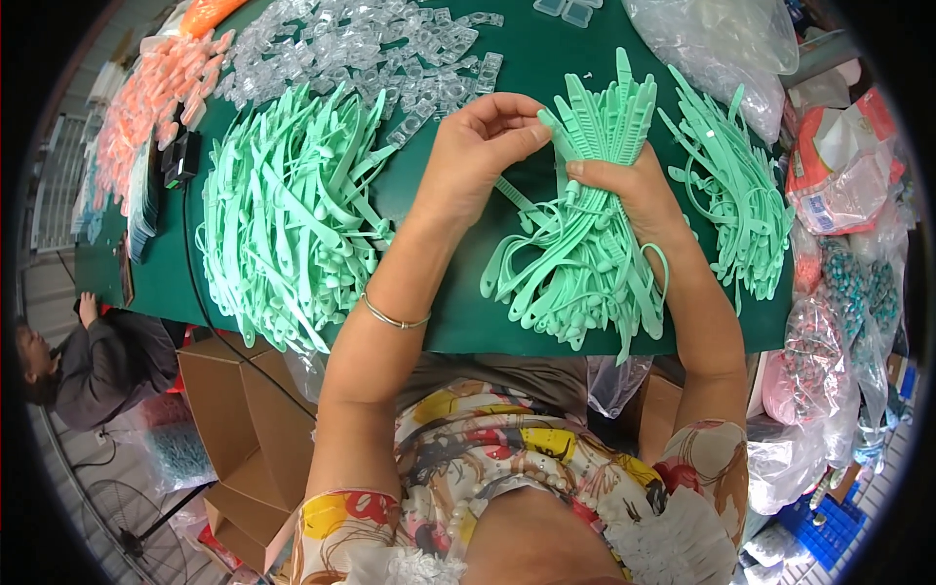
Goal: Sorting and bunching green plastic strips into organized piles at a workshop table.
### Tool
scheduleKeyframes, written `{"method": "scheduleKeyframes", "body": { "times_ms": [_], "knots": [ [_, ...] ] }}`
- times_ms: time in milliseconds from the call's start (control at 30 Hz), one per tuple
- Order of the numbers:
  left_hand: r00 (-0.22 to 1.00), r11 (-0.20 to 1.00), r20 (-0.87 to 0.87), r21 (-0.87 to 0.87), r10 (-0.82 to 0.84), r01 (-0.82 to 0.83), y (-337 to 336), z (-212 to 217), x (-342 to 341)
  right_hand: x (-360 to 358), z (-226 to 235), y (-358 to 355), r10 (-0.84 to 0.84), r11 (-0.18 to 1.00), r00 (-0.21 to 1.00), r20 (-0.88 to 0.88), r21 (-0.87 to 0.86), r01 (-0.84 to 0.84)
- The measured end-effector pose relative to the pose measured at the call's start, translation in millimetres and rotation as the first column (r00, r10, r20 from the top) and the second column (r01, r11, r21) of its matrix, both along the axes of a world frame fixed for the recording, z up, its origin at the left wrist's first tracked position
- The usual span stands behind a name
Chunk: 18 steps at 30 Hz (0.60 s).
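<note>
My right hand (643,195) is closed around a thick bundle of mint-green plastic straps (585,263). Their ribbed ends fan upward above the thumb, while the looped, rounded ends hang toward the table's near edge. At the bundle's upper left, my left hand (483,146) pinches the tip of one strap between thumb and forefinger. A large heap of the same green straps (283,224) lies left of my left forearm. A smaller pile of green straps (746,200) rests to the right of my right hand.
Clear plastic pieces (341,49) spread over the far side of the green table (458,327). Peach-coloured pieces (161,83) lie far left, near a black cable (190,258). Filled plastic bags (819,361) crowd the right. A cardboard box (229,390) and another person (117,366) are at lower left.
</note>
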<state>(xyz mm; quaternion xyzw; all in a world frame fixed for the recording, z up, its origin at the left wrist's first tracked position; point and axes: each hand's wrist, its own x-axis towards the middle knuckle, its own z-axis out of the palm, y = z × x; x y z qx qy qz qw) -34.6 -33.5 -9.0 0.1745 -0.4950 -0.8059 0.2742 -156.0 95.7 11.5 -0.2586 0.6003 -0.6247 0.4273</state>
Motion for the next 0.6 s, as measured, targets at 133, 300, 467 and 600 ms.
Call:
{"method": "scheduleKeyframes", "body": {
  "times_ms": [133, 300, 467, 600],
  "knots": [
    [0.985, 0.969, 0.11, -0.195, -0.13, 0.149, -10.4, 9.4, 9.6, 1.3, 2.1, 0.3, 0.019, 1.0, 1.0, -0.002, 0.02, -0.019],
    [0.961, 0.928, 0.265, -0.334, -0.074, 0.163, -19.3, 9.7, 15.0, -0.7, -2.1, 2.8, -0.037, 0.999, 0.998, 0.044, -0.008, 0.038],
    [0.95, 0.933, 0.303, -0.313, -0.08, 0.179, -17.4, 5.0, 11.5, 4.3, -0.2, 4.6, -0.112, 0.99, 0.993, 0.035, -0.081, 0.114],
    [0.907, 0.868, 0.41, -0.411, -0.095, 0.277, -5.5, 2.4, 2.6, 2.8, -4.7, 3.9, -0.072, 0.993, 0.994, -0.076, -0.097, 0.065]
  ]
}}
